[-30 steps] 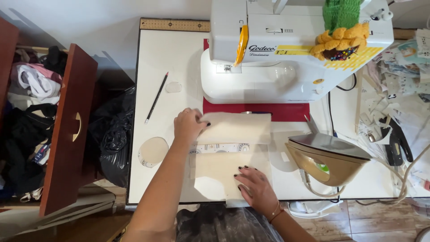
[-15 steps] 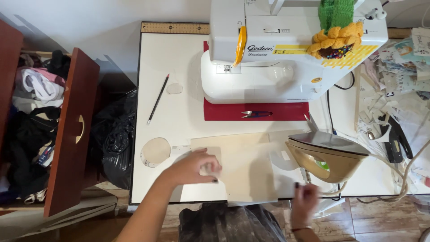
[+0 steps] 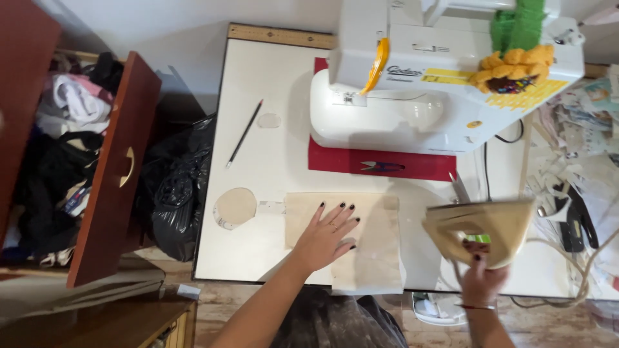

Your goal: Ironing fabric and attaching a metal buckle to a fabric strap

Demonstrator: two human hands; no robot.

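The left hand (image 3: 325, 235) is lying flat on a pale cloth (image 3: 361, 241), its fingers (image 3: 335, 216) spread wide and gripping nothing; the palm is pressing down, which looks like a way of keeping the cloth smooth and from sliding on the white worktop (image 3: 271, 77). The cloth is reaching from under those fingers off to their right and is hanging slightly over the near edge. The right hand (image 3: 482, 280) is closing around the handle of an iron (image 3: 480, 225), fingers curled tight, and is holding it lifted and tilted just to the right of the cloth, apart from the left hand, likely so the hot sole is staying off the cloth and away from the spread fingers. The iron is blurred, so whether it is touching the worktop cannot be told. Just left of the left fingers a round cutout (image 3: 235, 207) is lying flat, and farther off beyond it a pencil (image 3: 244, 133). Beyond the fingertips a sewing machine (image 3: 400, 96) is sitting on a red mat (image 3: 380, 164), with small snips (image 3: 382, 166) lying on the mat's front strip, within reach. A black bag (image 3: 177, 187) and an open drawer (image 3: 106, 174) are standing well to the left, off the worktop.
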